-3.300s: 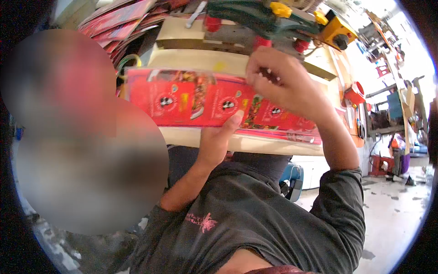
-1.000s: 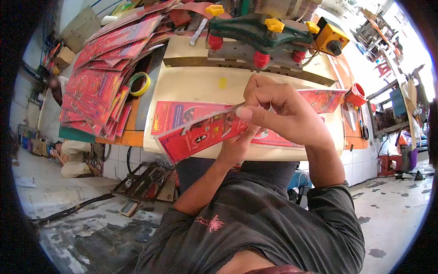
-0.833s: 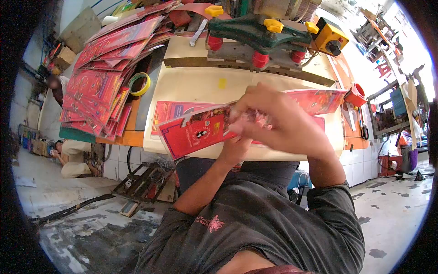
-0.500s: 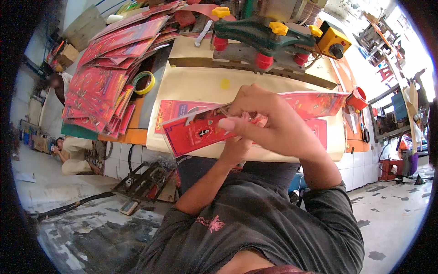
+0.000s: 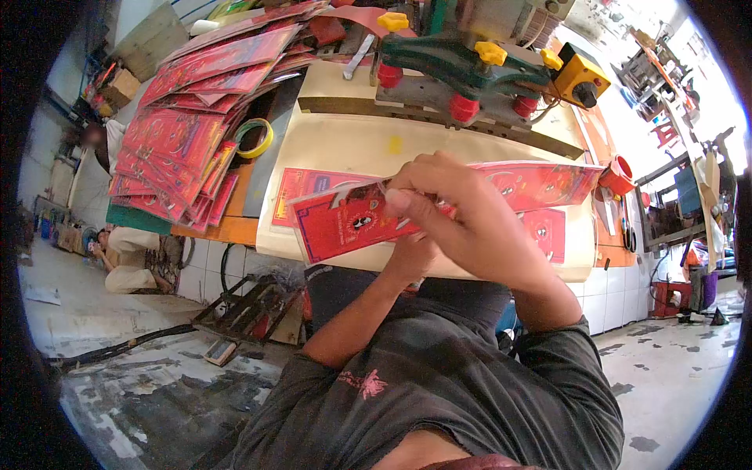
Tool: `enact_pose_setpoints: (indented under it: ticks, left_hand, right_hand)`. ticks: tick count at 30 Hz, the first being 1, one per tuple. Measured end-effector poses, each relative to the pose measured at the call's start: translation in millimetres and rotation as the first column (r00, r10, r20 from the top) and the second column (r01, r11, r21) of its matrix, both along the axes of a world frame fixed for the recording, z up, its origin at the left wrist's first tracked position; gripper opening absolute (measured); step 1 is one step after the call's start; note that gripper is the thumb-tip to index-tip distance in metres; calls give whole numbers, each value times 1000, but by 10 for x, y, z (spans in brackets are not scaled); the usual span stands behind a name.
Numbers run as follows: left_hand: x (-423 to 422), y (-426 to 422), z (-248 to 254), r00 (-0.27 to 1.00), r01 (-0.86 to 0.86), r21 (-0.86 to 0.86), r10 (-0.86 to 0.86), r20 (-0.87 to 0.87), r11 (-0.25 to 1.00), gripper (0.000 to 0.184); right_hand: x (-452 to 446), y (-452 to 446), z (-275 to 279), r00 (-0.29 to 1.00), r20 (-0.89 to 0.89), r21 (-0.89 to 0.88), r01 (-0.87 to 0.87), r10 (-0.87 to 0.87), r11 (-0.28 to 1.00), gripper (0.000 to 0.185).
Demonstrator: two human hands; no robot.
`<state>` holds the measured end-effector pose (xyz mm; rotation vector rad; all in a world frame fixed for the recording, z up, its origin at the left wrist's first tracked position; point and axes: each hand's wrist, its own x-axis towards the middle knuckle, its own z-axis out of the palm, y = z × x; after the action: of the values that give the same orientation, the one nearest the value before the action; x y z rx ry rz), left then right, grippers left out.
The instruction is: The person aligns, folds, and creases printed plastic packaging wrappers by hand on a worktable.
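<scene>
A long red printed plastic packet (image 5: 341, 229) is held up at a slant over the table edge, its right part (image 5: 540, 184) reaching toward the red cup. My right hand (image 5: 462, 200) pinches its upper edge near the middle between thumb and bent fingers. Below and partly behind the packet, my left hand (image 5: 413, 257) grips it from underneath; most of its fingers are hidden. Another red printed sheet (image 5: 301, 186) lies flat on the cream work surface (image 5: 345, 145) under the held one.
At left rises a heap of red printed packets (image 5: 176, 141), with a yellow tape roll (image 5: 255, 139) beside it. A green press head with yellow knobs (image 5: 462, 63) stands behind. To the right are a yellow control box (image 5: 580, 74), a red cup (image 5: 616, 175) and scissors (image 5: 629, 231). Another person (image 5: 129, 254) sits far left.
The view has shifted slightly. My right thumb has drawn in toward the packet's upper edge, while my left hand stays beneath. The packet is still held at much the same slant.
</scene>
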<state>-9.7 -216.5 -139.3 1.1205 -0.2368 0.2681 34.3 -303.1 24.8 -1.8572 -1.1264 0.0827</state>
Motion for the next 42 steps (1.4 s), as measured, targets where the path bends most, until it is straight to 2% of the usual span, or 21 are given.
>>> enact_pose_setpoints:
  ticks: [4,7,9,13,19,21,25,27,28,30,37,39,40,42]
  left_hand:
    - [1,4,-1,1000,6,2,-6,1,1000,39]
    - [-3,-8,-1,1000,7,5,-7,-2,1000,39]
    - [3,-8,-9,1000,8,5,-8,-2,1000,40]
    - [1,-16,-10,1000,12,1,-12,0,1000,41]
    - [-5,-4,-15,1000,10,-8,-9,14,1000,43]
    - [-16,-2,-5,1000,14,-14,-13,18,1000,43]
    - [-27,-10,-3,1000,14,-5,-14,7,1000,45]
    - [-44,-11,-4,1000,14,0,-14,6,1000,45]
    - [-47,-15,-8,1000,14,1,-14,7,1000,46]
    - [-56,-9,-10,1000,10,4,-10,6,1000,46]
    - [-94,5,-24,1000,3,3,-3,9,1000,48]
    - [-91,16,-23,1000,3,-1,-3,12,1000,49]
    - [-89,25,-17,1000,2,-4,-2,13,1000,49]
    - [-85,26,-17,1000,1,-5,-1,8,1000,50]
  right_hand:
    - [64,-69,15,988,-103,37,-112,115,993,19]
    - [-16,-66,82,997,-22,-5,-78,78,997,20]
    - [-157,5,115,993,78,-187,103,-89,977,20]
    - [-220,102,115,987,103,-150,141,-126,979,19]
    - [-106,117,41,1000,-2,-14,24,-24,1000,13]
    - [-66,49,29,985,-123,94,-113,124,989,17]
    - [-50,-16,121,962,-176,64,-202,210,977,19]
    - [-175,21,196,996,-83,-116,-37,27,993,14]
    - [-212,50,176,996,-82,-114,-38,29,993,14]
    - [-259,121,119,989,105,-146,115,-100,983,16]
    - [-259,237,72,991,109,-31,76,-72,997,13]
    - [-215,215,73,999,-49,27,9,-7,1000,11]
    - [-191,202,63,999,-49,26,7,-6,1000,11]
    - [-141,164,26,974,-189,133,-100,124,986,12]
